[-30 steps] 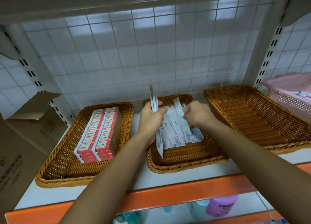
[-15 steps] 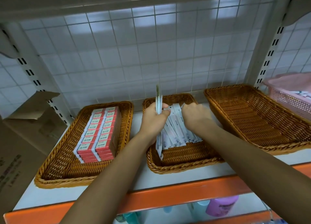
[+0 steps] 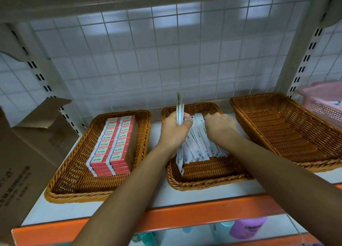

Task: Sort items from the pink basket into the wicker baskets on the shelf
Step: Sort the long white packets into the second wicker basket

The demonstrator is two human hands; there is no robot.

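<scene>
Here, both hands are over the middle basket on the shelf. The left hand grips a bundle of slim white packets. Thumb and fingers are closed round its middle, so the bundle stands on edge, its top above the basket's far rim and its lower end down inside near the front.

Just to the right, more packets lie flat in the same basket, fanned in a loose overlapping row. The right hand rests on their far ends with its knuckles up and its fingers curled under. Whether it pinches any of them is hidden.

The left basket holds red-and-white boxes, stacked in two neat columns. The right basket sits close beside the middle one. The pink basket stands at the far right edge, behind the right basket's corner, with something pale inside, too cut off to identify.

A cardboard box with a raised flap stands at the left end of the shelf. A purple bottle shows blurred below the orange shelf edge.
</scene>
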